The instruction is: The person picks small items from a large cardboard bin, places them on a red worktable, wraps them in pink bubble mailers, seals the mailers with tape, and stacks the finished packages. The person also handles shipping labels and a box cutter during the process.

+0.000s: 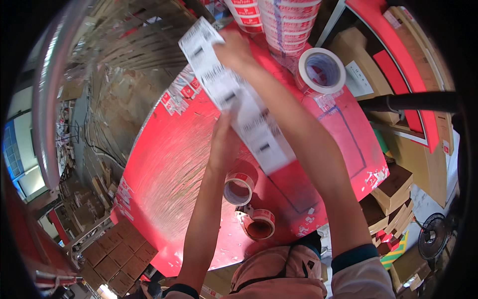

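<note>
A strip of white printed labels (209,65) runs diagonally over the red table (164,174), slightly blurred at its lower end. My right hand (231,52) reaches across to grip the strip near its top end, its fingers partly blurred. My left hand (224,124) holds the left edge around its middle, lower down. Below my hands sit a tape roll (239,182) with red printing and a second, browner roll (259,224) nearer me.
Stacked printed tape rolls (289,22) and a wide pale roll (321,70) are at the back right. Cardboard boxes (393,187), a black bar (403,102) and a fan (430,234) are to the right. Brown boxes (114,254) are at the lower left.
</note>
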{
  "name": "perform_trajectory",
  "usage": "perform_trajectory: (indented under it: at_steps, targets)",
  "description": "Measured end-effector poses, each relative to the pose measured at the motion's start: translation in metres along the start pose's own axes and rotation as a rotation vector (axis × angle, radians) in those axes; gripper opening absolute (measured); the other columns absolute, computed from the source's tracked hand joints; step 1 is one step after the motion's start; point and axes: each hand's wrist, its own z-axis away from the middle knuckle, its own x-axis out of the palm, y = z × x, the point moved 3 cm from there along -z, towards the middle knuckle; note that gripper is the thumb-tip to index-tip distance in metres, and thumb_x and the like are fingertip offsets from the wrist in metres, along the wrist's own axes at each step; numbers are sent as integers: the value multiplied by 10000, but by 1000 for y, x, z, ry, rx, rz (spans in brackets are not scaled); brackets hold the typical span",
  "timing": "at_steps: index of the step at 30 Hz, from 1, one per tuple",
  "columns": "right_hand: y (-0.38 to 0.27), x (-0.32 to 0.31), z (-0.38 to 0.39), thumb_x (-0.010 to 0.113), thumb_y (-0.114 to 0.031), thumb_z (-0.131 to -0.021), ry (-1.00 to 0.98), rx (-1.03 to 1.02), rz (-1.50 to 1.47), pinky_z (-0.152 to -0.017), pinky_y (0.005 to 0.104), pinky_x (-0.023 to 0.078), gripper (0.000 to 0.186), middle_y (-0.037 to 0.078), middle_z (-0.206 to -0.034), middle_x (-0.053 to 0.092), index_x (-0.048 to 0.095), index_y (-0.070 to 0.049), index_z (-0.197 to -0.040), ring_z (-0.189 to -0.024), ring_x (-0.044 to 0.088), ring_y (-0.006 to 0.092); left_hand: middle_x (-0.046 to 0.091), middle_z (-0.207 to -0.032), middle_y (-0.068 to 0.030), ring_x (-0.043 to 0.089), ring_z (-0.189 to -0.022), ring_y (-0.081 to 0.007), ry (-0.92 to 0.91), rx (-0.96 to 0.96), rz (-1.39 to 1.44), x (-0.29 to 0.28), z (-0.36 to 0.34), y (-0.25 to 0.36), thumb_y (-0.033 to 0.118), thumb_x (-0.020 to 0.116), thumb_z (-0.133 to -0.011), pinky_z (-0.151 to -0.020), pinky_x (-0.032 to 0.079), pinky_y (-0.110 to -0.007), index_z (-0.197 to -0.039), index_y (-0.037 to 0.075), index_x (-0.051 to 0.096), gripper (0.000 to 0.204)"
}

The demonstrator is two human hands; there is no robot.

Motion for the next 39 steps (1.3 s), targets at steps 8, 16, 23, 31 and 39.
perform_trajectory:
  at_steps: [8, 16, 23, 31, 39]
  targets:
    - [44, 59, -167, 647, -166, -772, 239, 107, 301, -956, 471, 487, 320, 248, -1088, 672, 696, -17, -1051, -1070, 640, 378, 693, -1169, -75, 667, -1034, -176, 206, 69, 86, -10, -118, 17, 106, 602, -978, -916, 531, -363, -1217, 11, 620, 258]
    - [47, 80, -205, 664, -129, -760, 326, 13, 260, -976, 479, 451, 304, 218, -1090, 646, 672, -17, -1042, -1090, 600, 370, 696, -982, -97, 686, -829, -179, 303, -51, -40, -31, -160, 21, 108, 591, -968, -728, 569, -352, -1112, -13, 602, 189]
    - [-50, 53, -26, 679, -97, -749, 437, -662, -169, -993, 486, 420, 297, 193, -1092, 623, 651, -16, -1034, -1108, 565, 362, 682, -1086, -119, 670, -1006, -182, 351, 49, -255, -33, -153, 10, 62, 642, -942, -852, 578, -346, -1187, -23, 613, 261]
    - [8, -54, 239, 680, -9, -765, 394, -326, 11, -912, 439, 498, 241, 179, -1172, 652, 687, -1, -1006, -1071, 621, 367, 721, -1045, -90, 674, -951, -153, 317, 158, -462, 15, -80, -40, 59, 650, -946, -863, 540, -296, -1169, -34, 661, 242]
    - [86, -94, 314, 657, -335, -910, 35, -93, 816, -1192, 589, 180, 486, 207, -1368, 502, 604, -47, -1298, -1411, 340, 418, 593, -1277, -192, 571, -1179, -344, 259, 323, -1278, 29, 47, -23, 205, 715, -879, -920, 514, -455, -1326, 15, 541, 516]
